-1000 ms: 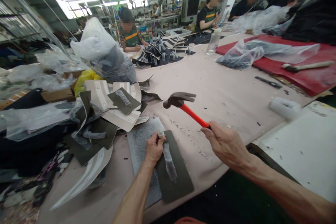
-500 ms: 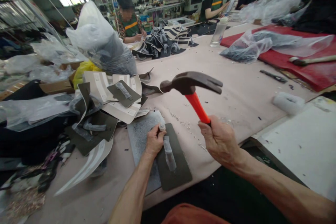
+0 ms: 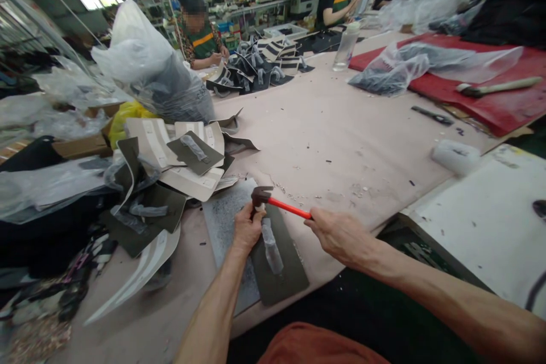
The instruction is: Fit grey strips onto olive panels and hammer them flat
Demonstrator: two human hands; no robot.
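Note:
My right hand [image 3: 336, 233] is closed round the orange-red handle of a claw hammer [image 3: 290, 207]. The hammer's dark head is down at the top of a short metal punch [image 3: 259, 208], which my left hand [image 3: 248, 226] grips upright. Most of the punch is hidden by my fingers and the hammer head. Under it lies a dark olive panel [image 3: 285, 259], at its upper left part. A strap wrapped in clear plastic [image 3: 272, 247] runs along the panel. Partly beneath the panel is a grey speckled slab [image 3: 217, 213].
Left of the slab is a loose pile of similar panels [image 3: 194, 182]. Behind it stands a stuffed plastic bag [image 3: 170, 79]. Tiny metal bits [image 3: 294, 196] are scattered on the pinkish table [image 3: 333, 119]. A bubble-wrap roll [image 3: 455, 157] lies right. Co-workers sit at the far side.
My right hand has swung the hammer down and left, from raised above the table onto the punch. My left hand stays on the punch. The whole view has shifted slightly.

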